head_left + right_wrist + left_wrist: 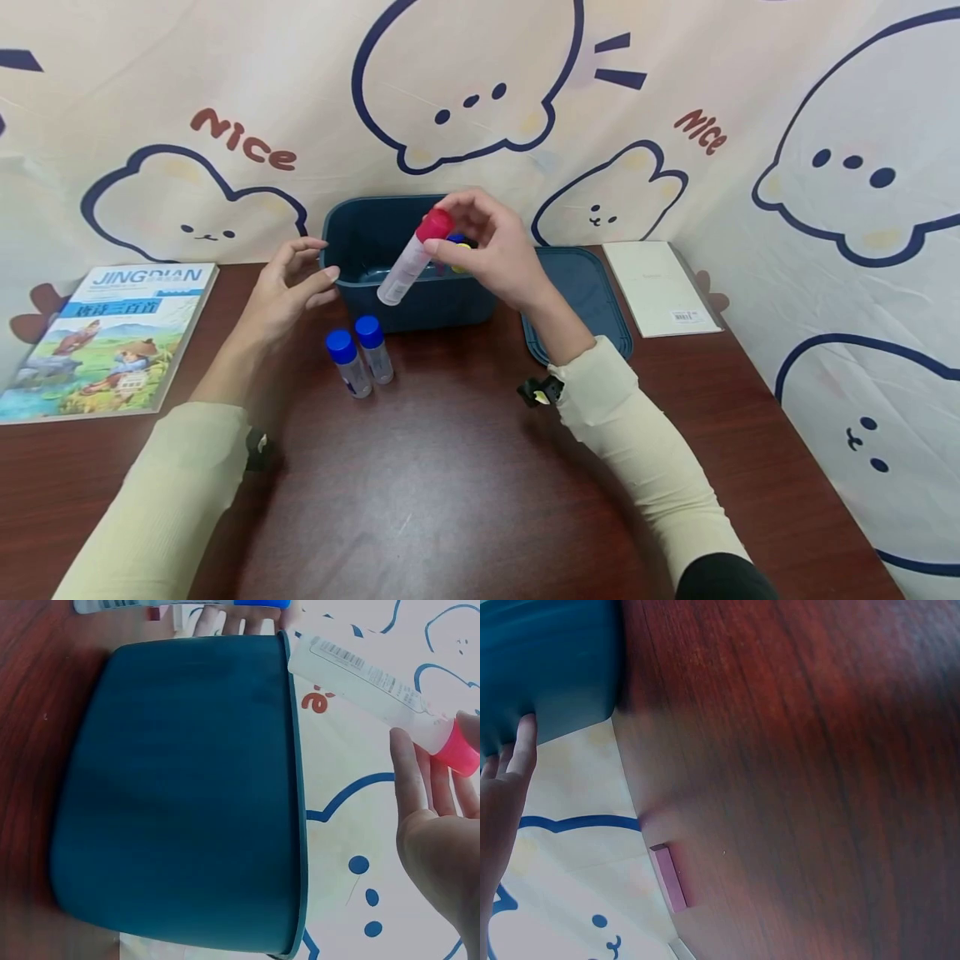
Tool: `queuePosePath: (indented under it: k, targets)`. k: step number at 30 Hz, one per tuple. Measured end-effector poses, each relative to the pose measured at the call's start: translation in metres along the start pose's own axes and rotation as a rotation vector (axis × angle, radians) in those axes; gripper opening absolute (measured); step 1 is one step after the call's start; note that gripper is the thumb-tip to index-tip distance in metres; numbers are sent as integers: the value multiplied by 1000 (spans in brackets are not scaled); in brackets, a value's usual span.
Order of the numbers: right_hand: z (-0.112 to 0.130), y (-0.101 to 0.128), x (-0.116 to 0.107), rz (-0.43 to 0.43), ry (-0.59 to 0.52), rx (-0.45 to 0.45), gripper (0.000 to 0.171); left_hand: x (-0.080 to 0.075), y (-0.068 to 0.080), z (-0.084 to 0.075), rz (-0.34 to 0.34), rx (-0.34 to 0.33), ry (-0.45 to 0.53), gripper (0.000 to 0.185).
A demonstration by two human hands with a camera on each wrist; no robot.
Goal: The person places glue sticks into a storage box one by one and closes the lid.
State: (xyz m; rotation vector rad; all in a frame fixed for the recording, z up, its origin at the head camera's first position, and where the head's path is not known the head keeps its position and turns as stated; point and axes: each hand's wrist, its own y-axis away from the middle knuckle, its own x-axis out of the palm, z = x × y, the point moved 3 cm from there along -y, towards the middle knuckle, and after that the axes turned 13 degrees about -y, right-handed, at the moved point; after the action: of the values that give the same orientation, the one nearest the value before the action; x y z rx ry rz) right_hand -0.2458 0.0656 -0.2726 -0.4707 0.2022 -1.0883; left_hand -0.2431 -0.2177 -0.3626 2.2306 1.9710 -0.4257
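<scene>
My right hand [498,246] pinches a clear bottle [408,267] by its red cap, holding it tilted over the front rim of a dark blue-green box [420,312]. The bottle's printed label and barcode show in the right wrist view. At the box's left end, my left hand [291,279] touches the side with its fingers extended, the thumb near the front corner. Two more clear bottles, one nearer [352,373] and one beside it [378,358], stand upright in front of the box with blue caps. Behind my right fingers, part of a yellow-and-blue item [461,243] shows inside the box.
Right of the box lies its matching lid [585,292], and beyond it a pale book [660,287]. An illustrated book [112,342] lies at the left. A small pinkish bar [669,879] sits at the table's back edge. Patterned cloth [450,50] hangs behind the table.
</scene>
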Motion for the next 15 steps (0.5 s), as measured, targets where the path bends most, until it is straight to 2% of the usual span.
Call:
queuePosePath:
  k: [6,15]
  targets:
    - [-2,-5,3,-67,-8,-13,37,0,0,1,-2,-1,20,49]
    - [-9,-14,9,-114,-20,-7,38,0,-1,1,-1,8,36,48]
